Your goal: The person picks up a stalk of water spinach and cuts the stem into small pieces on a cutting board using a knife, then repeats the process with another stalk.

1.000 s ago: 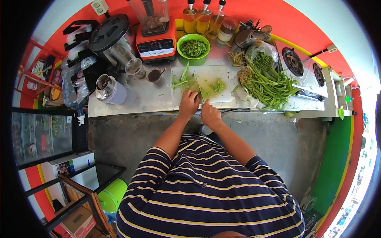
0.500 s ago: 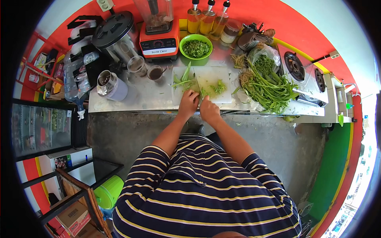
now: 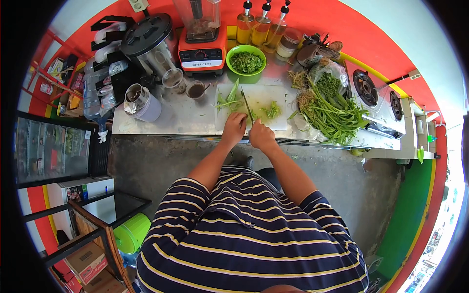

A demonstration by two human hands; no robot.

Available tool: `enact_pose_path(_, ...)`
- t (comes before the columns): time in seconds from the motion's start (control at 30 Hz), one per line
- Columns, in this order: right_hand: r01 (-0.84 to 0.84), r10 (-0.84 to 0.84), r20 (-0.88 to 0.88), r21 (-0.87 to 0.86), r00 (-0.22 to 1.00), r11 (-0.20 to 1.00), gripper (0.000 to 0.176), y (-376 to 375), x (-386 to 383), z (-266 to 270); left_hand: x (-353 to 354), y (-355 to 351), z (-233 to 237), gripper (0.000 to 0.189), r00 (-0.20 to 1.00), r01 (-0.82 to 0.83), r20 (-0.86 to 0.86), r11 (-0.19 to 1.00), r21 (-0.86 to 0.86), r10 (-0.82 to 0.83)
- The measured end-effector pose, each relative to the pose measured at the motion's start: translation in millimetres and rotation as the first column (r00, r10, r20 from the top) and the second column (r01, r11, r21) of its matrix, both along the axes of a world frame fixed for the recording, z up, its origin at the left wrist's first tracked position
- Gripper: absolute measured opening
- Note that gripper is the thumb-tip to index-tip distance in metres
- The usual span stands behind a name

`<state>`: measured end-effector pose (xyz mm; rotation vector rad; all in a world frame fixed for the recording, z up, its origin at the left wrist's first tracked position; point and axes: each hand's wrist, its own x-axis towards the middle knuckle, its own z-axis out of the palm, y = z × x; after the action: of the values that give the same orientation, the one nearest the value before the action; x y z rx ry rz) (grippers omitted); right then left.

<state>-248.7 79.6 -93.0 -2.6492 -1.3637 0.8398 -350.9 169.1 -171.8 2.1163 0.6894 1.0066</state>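
Observation:
On the white cutting board [image 3: 279, 93], a knife [image 3: 247, 104] points away from me, its blade tilted slightly left. My right hand [image 3: 263, 136] is closed around its handle at the board's near edge. Left of the blade, my left hand [image 3: 235, 127] has curled fingers pressed onto leafy green stalks [image 3: 229, 101]; their lower ends are hidden under the fingers. To the right of the blade lie small chopped green pieces [image 3: 271, 110]. Behind the board stands a bright green bowl [image 3: 245, 74] filled with chopped greens [image 3: 245, 62].
A large bunch of greens [image 3: 337, 117] with roots lies right of the board, beside a gas stove [image 3: 376, 105]. Leftward are a cup of dark liquid [image 3: 196, 91] and a steel canister [image 3: 141, 105]. A red blender [image 3: 202, 53] and oil bottles [image 3: 261, 29] line the back.
The view has shifted slightly, moving the counter a little right and down. The knife blade now shows more plainly between my hands. Both hands keep their grips.

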Motion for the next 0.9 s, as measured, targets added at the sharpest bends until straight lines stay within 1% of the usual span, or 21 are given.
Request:
enact_pose_path(0.03,-0.001,0.001,-0.007,-0.017,1.0,1.0,0.034,-1,1,2,1,-1,0,0.021,0.999,-0.026,0.024,0.997,-0.071,0.028)
enact_pose_path(0.07,-0.002,0.002,-0.005,-0.018,1.0,1.0,0.034,-5,-2,2,1,0,-1,0.021,0.999,-0.027,0.026,0.997,-0.073,0.029)
enact_pose_path(0.13,0.003,-0.003,0.005,-0.032,1.0,0.999,0.033,-16,-13,-3,-1,0,0,0.027,1.0,-0.015,-0.005,0.99,-0.143,0.014)
enact_pose_path(0.27,0.012,-0.012,0.003,-0.025,1.0,1.0,0.031,-13,-16,-10,-1,0,-1,0.028,1.0,-0.006,-0.029,0.995,-0.097,0.003)
enact_pose_path(0.33,-0.028,0.028,0.014,0.009,1.0,1.0,0.032,-5,-8,2,0,-2,2,0.026,0.999,-0.038,-0.024,0.997,-0.069,0.036)
enact_pose_path(0.37,-0.043,0.044,0.02,-0.039,0.999,0.998,0.032,-3,-6,8,0,-1,3,0.026,0.999,-0.019,-0.031,0.998,-0.062,0.017)
enact_pose_path(0.43,0.002,-0.003,-0.004,-0.024,1.0,1.0,0.031,-8,-8,3,-1,-3,3,0.025,0.999,-0.033,-0.026,0.993,-0.111,0.03)
enact_pose_path(0.47,0.028,-0.029,-0.02,-0.016,0.999,0.999,0.03,-13,-11,0,-2,-4,2,0.025,0.999,-0.014,-0.037,0.993,-0.115,0.01)
enact_pose_path(0.53,0.079,-0.079,-0.064,-0.013,0.995,0.997,0.029,-22,-22,-2,0,-3,1,0.025,0.999,-0.033,0.007,0.99,-0.135,0.034)
enact_pose_path(0.57,0.107,-0.107,-0.095,-0.003,0.99,0.994,0.028,-23,-23,0,0,-2,3,0.025,0.999,-0.035,-0.027,0.992,-0.12,0.032)
enact_pose_path(0.6,0.116,-0.115,-0.087,0.005,0.99,0.993,0.028,-18,-21,0,2,-1,3,0.025,1.0,-0.025,-0.017,0.993,-0.113,0.023)
enact_pose_path(0.67,0.138,-0.132,-0.118,0.043,0.984,0.989,0.029,-11,-16,-1,2,-2,0,0.025,0.998,-0.058,-0.011,0.992,-0.11,0.057)
enact_pose_path(0.7,0.106,-0.098,-0.12,0.06,0.988,0.993,0.031,-9,-12,1,2,-2,0,0.027,0.999,-0.052,-0.008,0.992,-0.112,0.051)
enact_pose_path(0.73,0.116,-0.108,-0.124,0.065,0.986,0.991,0.031,-10,-10,3,1,-1,-1,0.027,0.999,-0.042,-0.011,0.993,-0.107,0.041)
enact_pose_path(0.8,0.085,-0.081,-0.122,0.023,0.989,0.996,0.031,-10,-8,5,1,1,-1,0.026,1.0,-0.017,0.022,0.988,-0.154,0.021)
enact_pose_path(0.83,0.092,-0.088,-0.122,0.025,0.989,0.995,0.031,-12,-13,2,-1,1,-1,0.026,1.0,-0.01,0.022,0.988,-0.152,0.013)
enact_pose_path(0.9,0.173,-0.167,-0.14,0.03,0.976,0.985,0.03,-20,-26,-9,-1,0,1,0.025,1.0,-0.016,0.008,0.98,-0.2,0.018)
